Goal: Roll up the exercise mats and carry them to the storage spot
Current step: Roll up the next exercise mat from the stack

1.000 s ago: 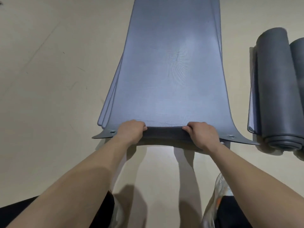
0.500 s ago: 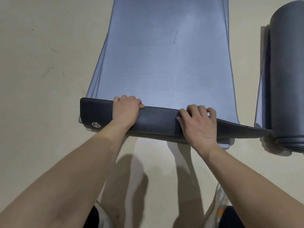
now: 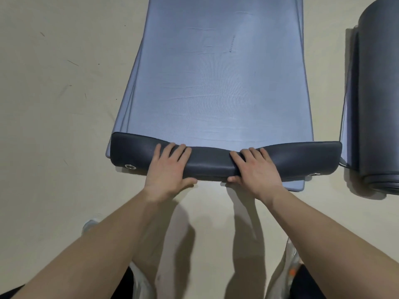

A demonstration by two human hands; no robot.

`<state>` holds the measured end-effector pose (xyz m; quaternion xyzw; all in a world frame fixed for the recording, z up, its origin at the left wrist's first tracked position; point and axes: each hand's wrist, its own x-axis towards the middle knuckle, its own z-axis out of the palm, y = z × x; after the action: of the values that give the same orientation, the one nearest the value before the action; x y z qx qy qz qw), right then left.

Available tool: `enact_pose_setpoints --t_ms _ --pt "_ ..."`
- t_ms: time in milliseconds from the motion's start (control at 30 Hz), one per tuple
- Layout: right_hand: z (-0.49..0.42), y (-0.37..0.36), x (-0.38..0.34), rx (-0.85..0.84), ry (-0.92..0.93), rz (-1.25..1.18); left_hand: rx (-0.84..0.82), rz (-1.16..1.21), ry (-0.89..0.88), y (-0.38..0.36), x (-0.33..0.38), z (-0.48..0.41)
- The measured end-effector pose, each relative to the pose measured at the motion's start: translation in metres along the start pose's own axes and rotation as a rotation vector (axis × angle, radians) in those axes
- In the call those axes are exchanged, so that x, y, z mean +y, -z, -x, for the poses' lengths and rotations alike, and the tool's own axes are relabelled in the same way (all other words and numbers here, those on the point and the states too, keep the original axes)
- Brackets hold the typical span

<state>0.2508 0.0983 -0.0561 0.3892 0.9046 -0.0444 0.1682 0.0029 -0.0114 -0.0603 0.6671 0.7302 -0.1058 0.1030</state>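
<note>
A blue-grey exercise mat (image 3: pixel 220 83) lies flat on the beige floor, running away from me, with more mats stacked under it. Its near end is folded over into a short dark roll (image 3: pixel 216 160) with a metal eyelet at each corner. My left hand (image 3: pixel 167 169) presses on the roll left of its middle, fingers spread over the top and thumb at the near edge. My right hand (image 3: pixel 257 169) grips it the same way, right of the middle. The roll dips between and under my hands.
A finished dark grey rolled mat (image 3: pixel 380 104) lies at the right edge, on another flat mat (image 3: pixel 348 117) whose edge shows beside it. Bare beige floor (image 3: pixel 60 104) spreads to the left and in front of me. My legs and shoes show at the bottom.
The near end of the mat went from a lifted edge to a folded-over roll. My hands moved forward with it and flattened on top.
</note>
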Motion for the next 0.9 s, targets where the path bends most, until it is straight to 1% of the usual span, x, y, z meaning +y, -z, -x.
enact_pose_setpoints --t_ms 133,233,300,400,500,600,733,800,833,900 --pt "0.009 0.008 -0.003 -0.106 0.037 -0.060 -0.031 0.058 -0.040 0.008 0.003 0.006" --pt "0.026 0.018 -0.004 -0.206 0.055 -0.141 -0.103 0.113 -0.082 0.017 0.000 0.025" --pt "0.036 0.020 -0.004 -0.215 0.047 -0.197 -0.196 0.148 -0.082 0.024 -0.005 0.033" --pt "0.040 0.022 -0.004 -0.153 0.022 -0.205 -0.290 0.213 -0.042 0.033 -0.008 0.030" --pt "0.033 0.024 0.001 -0.189 -0.033 -0.287 -0.271 0.232 0.000 0.037 -0.008 0.018" --pt "0.017 0.023 0.011 -0.227 -0.058 -0.356 -0.241 0.228 0.083 0.039 -0.009 0.001" --pt "-0.009 0.028 0.023 -0.234 -0.143 -0.406 -0.263 0.235 0.129 0.039 -0.013 -0.029" --pt "-0.017 0.030 0.022 -0.164 -0.193 -0.314 -0.272 0.245 0.150 0.041 -0.015 -0.044" --pt "-0.017 0.029 0.018 -0.070 -0.224 -0.235 -0.271 0.243 0.165 0.041 -0.017 -0.051" --pt "-0.006 0.020 0.007 0.174 -0.241 -0.135 -0.278 0.205 0.201 0.040 -0.019 -0.062"
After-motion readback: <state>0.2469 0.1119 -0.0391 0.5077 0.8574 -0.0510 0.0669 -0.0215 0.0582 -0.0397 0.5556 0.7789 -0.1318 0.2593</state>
